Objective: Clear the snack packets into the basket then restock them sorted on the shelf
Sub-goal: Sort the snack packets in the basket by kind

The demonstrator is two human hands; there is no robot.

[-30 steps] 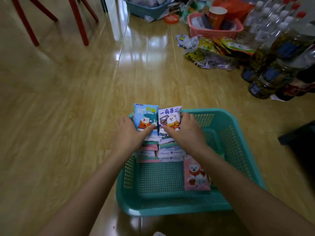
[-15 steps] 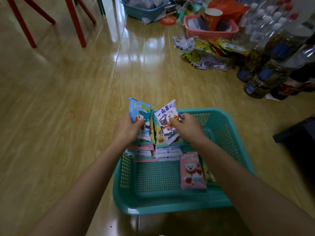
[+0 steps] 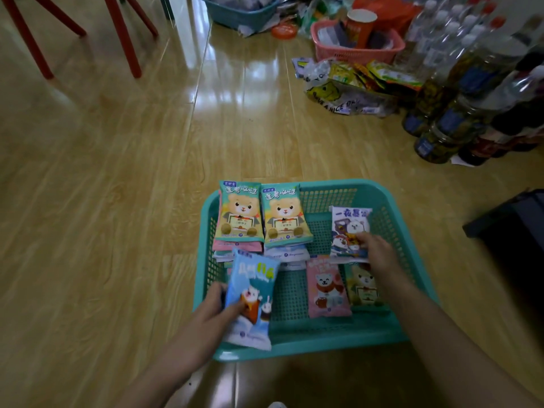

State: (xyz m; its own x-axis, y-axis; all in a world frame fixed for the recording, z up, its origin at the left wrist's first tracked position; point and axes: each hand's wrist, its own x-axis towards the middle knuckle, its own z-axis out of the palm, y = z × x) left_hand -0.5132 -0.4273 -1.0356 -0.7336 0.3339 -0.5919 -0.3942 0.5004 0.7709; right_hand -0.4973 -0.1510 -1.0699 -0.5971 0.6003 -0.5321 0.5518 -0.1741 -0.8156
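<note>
On glossy wood floor, teal basket (snack-filled), bottles right.

Seemingly a home room: glossy wood-look floor, red chair legs, bottled drinks and a cluttered pink basket.

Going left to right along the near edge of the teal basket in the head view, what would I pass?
Left hand, the blue packet it grips, pink packet, yellow-green packet. The right hand, pinching a white packet, overlaps behind, so I leave it out.
</note>
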